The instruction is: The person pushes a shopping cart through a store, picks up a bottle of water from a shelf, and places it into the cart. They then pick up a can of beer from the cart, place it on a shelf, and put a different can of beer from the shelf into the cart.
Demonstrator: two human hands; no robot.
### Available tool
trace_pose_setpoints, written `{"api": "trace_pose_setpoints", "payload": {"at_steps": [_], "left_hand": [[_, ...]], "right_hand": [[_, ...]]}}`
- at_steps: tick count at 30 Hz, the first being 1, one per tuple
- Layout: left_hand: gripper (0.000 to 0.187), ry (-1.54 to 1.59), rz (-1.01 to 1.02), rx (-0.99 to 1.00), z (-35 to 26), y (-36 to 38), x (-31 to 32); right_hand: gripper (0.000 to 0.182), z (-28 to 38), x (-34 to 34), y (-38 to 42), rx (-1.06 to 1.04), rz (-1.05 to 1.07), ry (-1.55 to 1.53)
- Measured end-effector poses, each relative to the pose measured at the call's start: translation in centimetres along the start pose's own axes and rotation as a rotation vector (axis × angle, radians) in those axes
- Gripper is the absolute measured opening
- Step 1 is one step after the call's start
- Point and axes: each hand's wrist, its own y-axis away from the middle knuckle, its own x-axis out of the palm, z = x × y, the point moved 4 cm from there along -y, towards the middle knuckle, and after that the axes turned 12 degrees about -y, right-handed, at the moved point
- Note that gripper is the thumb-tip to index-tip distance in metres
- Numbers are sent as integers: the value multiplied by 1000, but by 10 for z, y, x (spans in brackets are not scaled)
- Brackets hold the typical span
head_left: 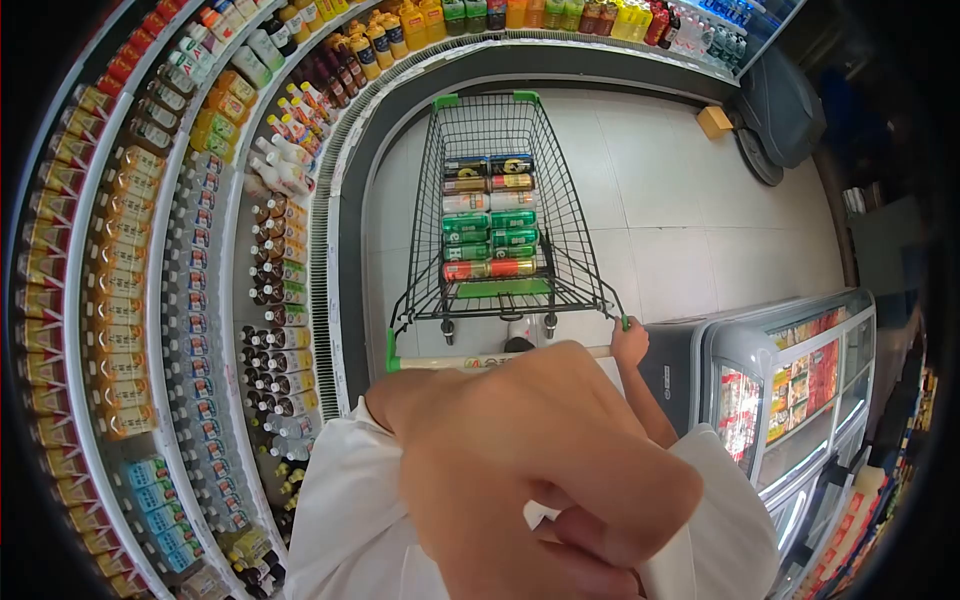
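Observation:
My left hand is raised close to the camera, large in view, with its fingers curled in. What it holds, if anything, is hidden. My right hand is closed at the right end of the handle of a black wire shopping cart with green corner pieces. Paired rows of drink cans stand or lie in the cart: black cans at the far end, then gold and white cans, green cans, and red-and-gold cans nearest me. My left hand covers part of the cart handle.
Curved shelves of bottled drinks run along the left and around the far side. At right stands a glass-topped freezer with colourful packs. A dark grey machine and a small yellow box are on the tiled floor.

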Motion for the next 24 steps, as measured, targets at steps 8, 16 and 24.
{"api": "trace_pose_setpoints", "payload": {"at_steps": [8, 16, 24], "left_hand": [[39, -163, -125, 23, 47, -52, -67], [29, -324, -112, 180, 72, -128, -116], [10, -674, -378, 393, 66, -172, -162]], "right_hand": [[24, 55, 17, -52, 48, -20, -19], [24, 101, 36, -99, 67, -17, -59], [23, 133, 70, -152, 33, 64, -51]]}}
